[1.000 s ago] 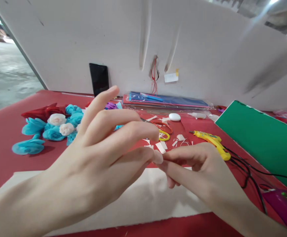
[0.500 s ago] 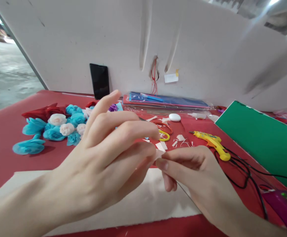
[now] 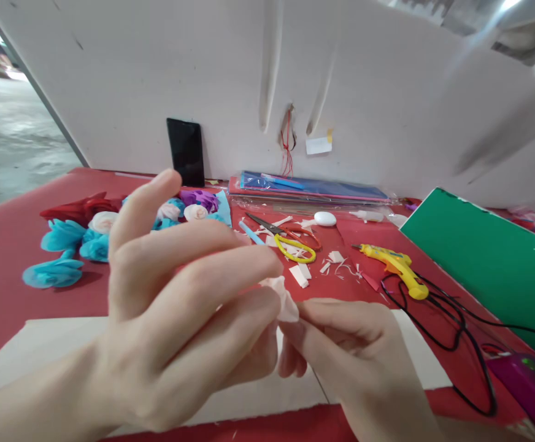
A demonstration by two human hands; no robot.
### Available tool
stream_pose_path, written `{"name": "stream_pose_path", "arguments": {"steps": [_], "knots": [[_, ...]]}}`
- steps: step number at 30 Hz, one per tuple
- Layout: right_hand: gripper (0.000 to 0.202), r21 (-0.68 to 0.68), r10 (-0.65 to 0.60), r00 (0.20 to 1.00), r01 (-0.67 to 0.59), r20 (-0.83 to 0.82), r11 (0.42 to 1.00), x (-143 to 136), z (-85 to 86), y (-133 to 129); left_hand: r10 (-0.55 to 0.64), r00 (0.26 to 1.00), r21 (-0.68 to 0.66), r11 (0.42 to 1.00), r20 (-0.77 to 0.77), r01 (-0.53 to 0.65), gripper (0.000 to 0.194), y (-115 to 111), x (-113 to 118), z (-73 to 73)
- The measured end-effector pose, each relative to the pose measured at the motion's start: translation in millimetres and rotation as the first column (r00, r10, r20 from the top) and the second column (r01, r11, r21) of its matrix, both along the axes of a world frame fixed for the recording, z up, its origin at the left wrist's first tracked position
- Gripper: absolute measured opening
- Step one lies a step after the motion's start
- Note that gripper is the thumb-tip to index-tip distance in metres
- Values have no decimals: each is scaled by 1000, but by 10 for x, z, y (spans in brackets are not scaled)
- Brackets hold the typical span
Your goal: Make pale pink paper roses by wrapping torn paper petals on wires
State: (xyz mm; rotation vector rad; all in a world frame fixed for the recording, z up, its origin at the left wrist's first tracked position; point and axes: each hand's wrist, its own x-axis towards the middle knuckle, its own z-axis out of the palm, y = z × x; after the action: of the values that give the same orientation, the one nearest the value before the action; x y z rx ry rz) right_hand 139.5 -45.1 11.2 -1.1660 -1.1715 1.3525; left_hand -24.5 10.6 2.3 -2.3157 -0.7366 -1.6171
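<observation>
A small pale pink petal piece (image 3: 286, 302) sits between both hands near the middle of the view. My left hand (image 3: 189, 313) pinches it from the left with thumb and lower fingers, the index and others curled above and one finger raised. From the right, my right hand (image 3: 354, 350) holds its edge between thumb and forefinger. Part of the piece is hidden behind my left fingers. Under both hands lies a cream sheet (image 3: 249, 399). Beyond them are scissors (image 3: 295, 248) with yellow and red handles, among pale scraps (image 3: 299, 275).
Blue flowers (image 3: 53, 272) and purple petals (image 3: 199, 199) lie at the left on the red table (image 3: 0, 258). A phone (image 3: 186, 152) leans on the wall. At the right are a yellow glue gun (image 3: 394, 264), black cable and green board (image 3: 488, 264).
Both hands have moved down and left with the pale piece, which shows more now. The scissors and purple petals have come into fuller view.
</observation>
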Motion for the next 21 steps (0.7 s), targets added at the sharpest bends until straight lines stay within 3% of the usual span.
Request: {"name": "stream_pose_path", "arguments": {"steps": [1,3,6,9,11,14,16,18,21], "knots": [[29,11,-16,1000,16,17,1000,-8,-3,-4,2,999,90,996,-41,1,17,-8,5,-8],[27,32,-48,998,47,41,998,-20,-3,-11,7,1000,80,997,-27,-5,20,-33,29,-10],[24,54,-94,994,91,62,994,-23,-3,-15,-40,998,-67,997,-47,37,27,-82,75,-3],[23,45,-83,996,82,18,996,-1,-33,-4,-149,985,-272,955,-86,121,45,-133,96,-16],[21,37,-29,997,31,-68,999,21,-71,13,-188,981,-429,890,-46,151,47,-160,96,-29],[20,105,92,984,-76,-152,992,44,-123,37,-266,962,-661,710,67,243,38,-181,86,-33],[22,128,102,980,-81,-170,989,41,-135,40,-334,937,-739,603,106,299,32,-182,80,-22],[24,105,47,982,-28,-182,994,28,-133,33,-348,934,-751,593,87,291,28,-182,80,0],[25,90,6,986,9,-168,996,13,-126,19,-308,951,-733,640,29,230,25,-189,90,31]]}}
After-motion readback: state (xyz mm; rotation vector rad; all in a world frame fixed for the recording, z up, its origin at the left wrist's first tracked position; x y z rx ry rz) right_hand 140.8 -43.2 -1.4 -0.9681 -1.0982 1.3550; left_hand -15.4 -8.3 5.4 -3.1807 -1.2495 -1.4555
